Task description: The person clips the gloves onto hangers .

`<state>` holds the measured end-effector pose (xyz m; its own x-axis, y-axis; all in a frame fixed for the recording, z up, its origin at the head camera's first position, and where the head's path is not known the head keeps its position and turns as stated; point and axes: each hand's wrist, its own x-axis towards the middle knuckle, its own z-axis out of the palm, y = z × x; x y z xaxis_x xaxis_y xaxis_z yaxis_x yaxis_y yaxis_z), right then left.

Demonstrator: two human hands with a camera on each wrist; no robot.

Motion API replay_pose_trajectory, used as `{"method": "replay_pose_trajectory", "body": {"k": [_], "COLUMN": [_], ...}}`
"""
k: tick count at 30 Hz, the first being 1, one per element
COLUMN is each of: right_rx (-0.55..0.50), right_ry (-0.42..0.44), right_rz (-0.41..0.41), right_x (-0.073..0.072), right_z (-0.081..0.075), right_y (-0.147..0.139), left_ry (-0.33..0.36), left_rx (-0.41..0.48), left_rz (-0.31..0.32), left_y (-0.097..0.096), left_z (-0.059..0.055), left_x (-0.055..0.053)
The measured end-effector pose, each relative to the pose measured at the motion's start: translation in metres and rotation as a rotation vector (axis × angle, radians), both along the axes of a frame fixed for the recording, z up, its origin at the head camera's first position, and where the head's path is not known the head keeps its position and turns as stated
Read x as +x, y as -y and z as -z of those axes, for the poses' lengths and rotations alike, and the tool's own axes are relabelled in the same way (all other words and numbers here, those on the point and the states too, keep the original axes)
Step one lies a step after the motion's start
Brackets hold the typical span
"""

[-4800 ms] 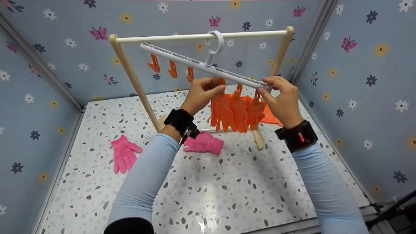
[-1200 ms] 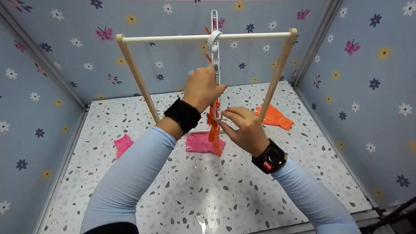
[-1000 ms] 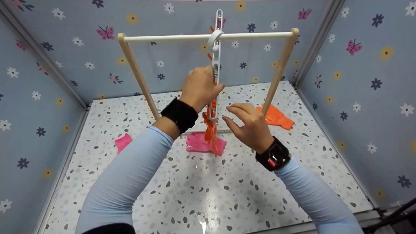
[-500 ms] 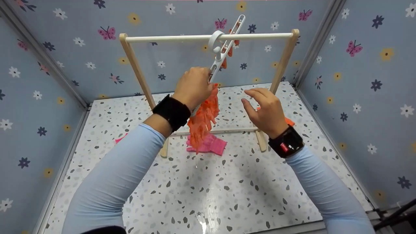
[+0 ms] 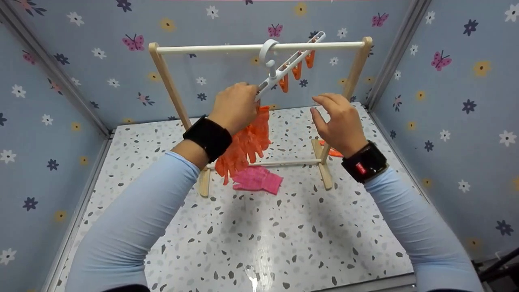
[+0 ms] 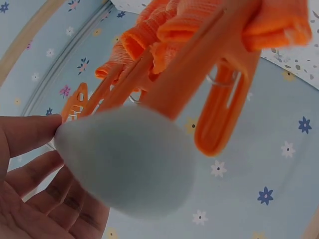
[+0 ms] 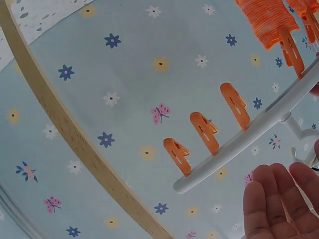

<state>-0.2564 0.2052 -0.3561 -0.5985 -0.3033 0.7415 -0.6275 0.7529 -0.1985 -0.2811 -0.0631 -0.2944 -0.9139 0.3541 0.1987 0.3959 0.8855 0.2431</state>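
A white clip hanger [image 5: 278, 74] hangs by its hook from the rack's rail, its bar turned at an angle. My left hand [image 5: 235, 106] grips the near half of this bar; the left wrist view shows its thumb [image 6: 30, 134] against the bar's edge. Below that half hang several orange gloves [image 5: 248, 142], held by orange clips. Three bare orange clips [image 5: 297, 71] dangle from the far half, also plain in the right wrist view. To the right, my right hand [image 5: 339, 121] is held in the air, apart from the hanger, its fingers slightly bent and holding nothing.
The drying rack has a white rail [image 5: 211, 49] and wooden legs [image 5: 172, 87]. On the speckled floor [image 5: 284, 227] lies a pink glove [image 5: 261, 180] below the hanging gloves. Another orange glove [image 5: 334, 152] is partly hidden behind the right hand. Flower-patterned walls enclose three sides.
The hanger has swung round from crosswise through end-on to slanting, its gloved half now at the left. My right hand has come off the bar and moved up and right.
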Motion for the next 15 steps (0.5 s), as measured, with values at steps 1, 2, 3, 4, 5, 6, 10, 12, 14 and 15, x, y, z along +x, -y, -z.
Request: {"method": "replay_pose_trajectory", "body": {"k": [1, 2, 3, 4, 5, 6, 10, 12, 14, 15], "right_rx": [0.003, 0.006, 0.009, 0.011, 0.014, 0.015, 0.012, 0.012, 0.021, 0.026], "right_ry": [0.004, 0.008, 0.013, 0.020, 0.029, 0.041, 0.091, 0.112, 0.130, 0.139], "right_rz": [0.001, 0.004, 0.008, 0.013, 0.020, 0.026, 0.046, 0.053, 0.061, 0.068], "right_x": [-0.001, -0.003, -0.004, -0.005, -0.007, -0.009, -0.015, -0.018, -0.021, -0.023], "right_z": [-0.002, -0.004, -0.005, -0.007, -0.009, -0.010, -0.018, -0.021, -0.025, -0.026], "right_y": [-0.001, -0.001, -0.002, -0.003, -0.003, -0.004, -0.006, -0.007, -0.008, -0.008], "left_ry": [-0.005, -0.009, -0.011, -0.013, -0.016, -0.015, -0.023, -0.027, -0.032, -0.035], "left_rx": [-0.011, -0.020, -0.027, -0.035, -0.039, -0.042, -0.055, -0.066, -0.080, -0.090], "left_rz": [0.000, 0.000, 0.000, 0.000, 0.002, 0.003, 0.005, 0.005, 0.006, 0.007], "left_y": [0.000, 0.001, 0.001, 0.002, 0.003, 0.003, 0.006, 0.007, 0.008, 0.008], "left_z": [0.000, 0.000, 0.000, 0.000, 0.000, 0.000, -0.001, -0.001, -0.001, -0.001], "left_x": [0.000, 0.000, 0.000, 0.000, 0.000, 0.000, 0.000, 0.000, 0.000, 0.000]}}
